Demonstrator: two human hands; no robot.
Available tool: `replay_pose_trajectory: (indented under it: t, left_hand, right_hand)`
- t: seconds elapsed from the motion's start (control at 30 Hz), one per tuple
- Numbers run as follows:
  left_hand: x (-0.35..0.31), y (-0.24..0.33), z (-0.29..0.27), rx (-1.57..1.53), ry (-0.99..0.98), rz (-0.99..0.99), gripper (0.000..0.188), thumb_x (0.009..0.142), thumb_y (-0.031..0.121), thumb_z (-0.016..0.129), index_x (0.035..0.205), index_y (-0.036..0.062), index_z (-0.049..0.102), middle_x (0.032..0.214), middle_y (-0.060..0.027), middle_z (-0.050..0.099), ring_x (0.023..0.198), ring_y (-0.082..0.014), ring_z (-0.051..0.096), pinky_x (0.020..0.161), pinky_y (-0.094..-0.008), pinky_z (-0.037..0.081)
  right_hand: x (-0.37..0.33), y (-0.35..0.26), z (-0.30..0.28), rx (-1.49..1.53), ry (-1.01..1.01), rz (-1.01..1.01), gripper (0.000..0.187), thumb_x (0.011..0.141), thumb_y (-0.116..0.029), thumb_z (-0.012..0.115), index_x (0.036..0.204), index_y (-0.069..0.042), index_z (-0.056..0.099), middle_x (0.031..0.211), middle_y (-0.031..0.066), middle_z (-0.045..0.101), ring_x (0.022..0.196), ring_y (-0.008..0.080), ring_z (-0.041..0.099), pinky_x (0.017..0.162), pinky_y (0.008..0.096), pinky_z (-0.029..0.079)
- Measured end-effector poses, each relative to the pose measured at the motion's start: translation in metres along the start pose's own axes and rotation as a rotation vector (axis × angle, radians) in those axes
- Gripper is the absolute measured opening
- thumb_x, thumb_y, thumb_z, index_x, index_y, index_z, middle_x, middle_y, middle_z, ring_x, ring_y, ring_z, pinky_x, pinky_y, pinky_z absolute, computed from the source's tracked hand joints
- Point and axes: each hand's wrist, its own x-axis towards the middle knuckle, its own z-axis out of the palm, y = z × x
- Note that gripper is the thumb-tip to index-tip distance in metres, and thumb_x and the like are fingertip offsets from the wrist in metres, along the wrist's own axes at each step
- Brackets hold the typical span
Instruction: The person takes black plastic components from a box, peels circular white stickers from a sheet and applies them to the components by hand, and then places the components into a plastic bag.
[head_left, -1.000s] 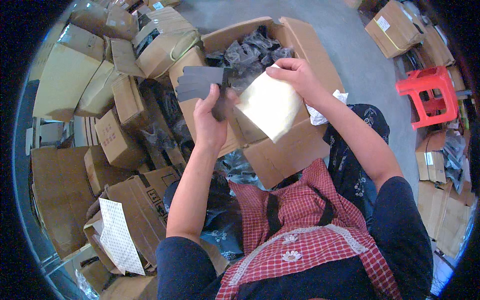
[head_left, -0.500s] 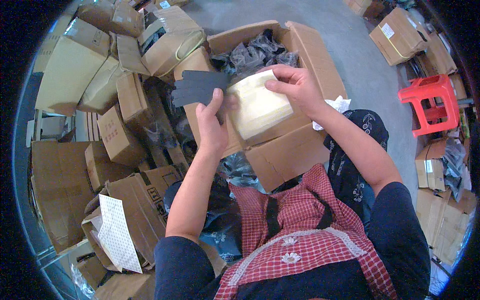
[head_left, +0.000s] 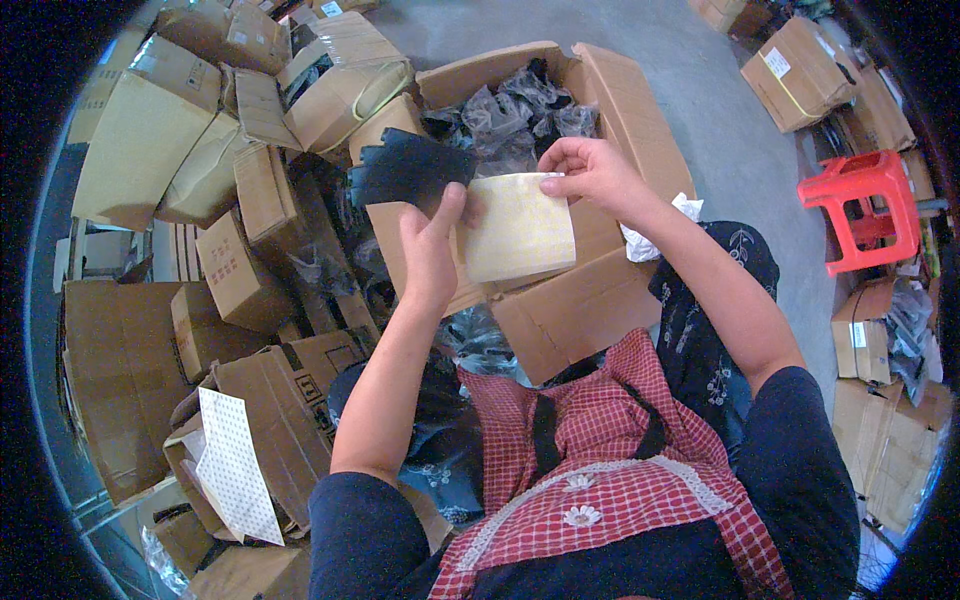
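My left hand is closed around a fan of dark, flat, strip-like pieces with stepped ends, whose exact kind I cannot make out. Its thumb points up, and its fingertips reach the left edge of a pale yellow sheet. Between thumb and fingers, my right hand pinches that sheet by its upper right corner. Both things are held above an open cardboard box, in which dark items in clear plastic bags lie.
Stacked cardboard boxes crowd the left side. A white dotted sheet leans on a torn carton at lower left. To the right are a red plastic stool and more cartons. Crumpled white paper is beside my right knee.
The pale sheet has turned from a tilted position to nearly square-on and hangs flatter. The dark pieces have tilted and spread in my left hand. My right hand has shifted slightly.
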Motion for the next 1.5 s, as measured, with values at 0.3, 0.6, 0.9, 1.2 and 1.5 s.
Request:
replay_pose_trajectory:
  t: [0.3, 0.6, 0.9, 1.2, 1.5]
  left_hand:
    - [-0.004, -0.004, 0.002, 0.168, -0.034, -0.030, 0.024, 0.092, 0.023, 0.063, 0.080, 0.0024, 0.063, 0.074, -0.0041, 0.064, 0.068, -0.0121, 0.056, 0.066, -0.0281, 0.043]
    - [0.000, -0.013, -0.002, 0.175, -0.032, -0.108, 0.017, 0.093, 0.019, 0.060, 0.087, 0.0033, 0.061, 0.075, -0.0027, 0.062, 0.068, -0.0116, 0.053, 0.065, -0.0281, 0.042]
    - [0.023, -0.036, -0.022, -0.010, 0.140, -0.402, 0.020, 0.093, 0.020, 0.061, 0.082, 0.0030, 0.064, 0.071, -0.0039, 0.063, 0.058, -0.0137, 0.055, 0.059, -0.0281, 0.045]
    - [-0.003, -0.046, 0.005, 0.136, -0.218, -0.453, 0.018, 0.090, 0.012, 0.062, 0.103, 0.0000, 0.058, 0.087, -0.0052, 0.064, 0.076, -0.0138, 0.061, 0.071, -0.0289, 0.049]
    - [-0.005, -0.036, 0.010, 0.214, -0.255, -0.493, 0.019, 0.088, 0.010, 0.065, 0.103, 0.0003, 0.058, 0.084, -0.0056, 0.066, 0.082, -0.0146, 0.065, 0.074, -0.0290, 0.051]
  right_hand:
    - [-0.007, 0.001, 0.006, -0.588, 0.158, -0.280, 0.021, 0.077, -0.012, 0.071, 0.090, -0.002, 0.058, 0.083, 0.0080, 0.061, 0.076, 0.0183, 0.062, 0.070, 0.0329, 0.050]
    - [-0.008, 0.004, 0.011, -0.839, 0.201, -0.526, 0.017, 0.077, -0.009, 0.068, 0.085, -0.002, 0.055, 0.084, 0.0122, 0.057, 0.084, 0.0286, 0.060, 0.073, 0.0399, 0.049]
    - [-0.018, -0.015, 0.023, -0.944, 0.106, -0.853, 0.012, 0.079, -0.012, 0.064, 0.086, -0.003, 0.062, 0.086, 0.0133, 0.062, 0.083, 0.0322, 0.062, 0.072, 0.0418, 0.052]
    - [-0.004, -0.022, 0.012, -0.591, 0.020, -0.396, 0.018, 0.083, -0.016, 0.065, 0.090, 0.000, 0.064, 0.081, 0.0101, 0.065, 0.074, 0.0190, 0.062, 0.069, 0.0316, 0.051]
    - [-0.002, -0.016, 0.013, -0.642, -0.004, -0.361, 0.016, 0.080, -0.014, 0.065, 0.087, 0.000, 0.063, 0.080, 0.0126, 0.064, 0.073, 0.0209, 0.064, 0.067, 0.0338, 0.051]
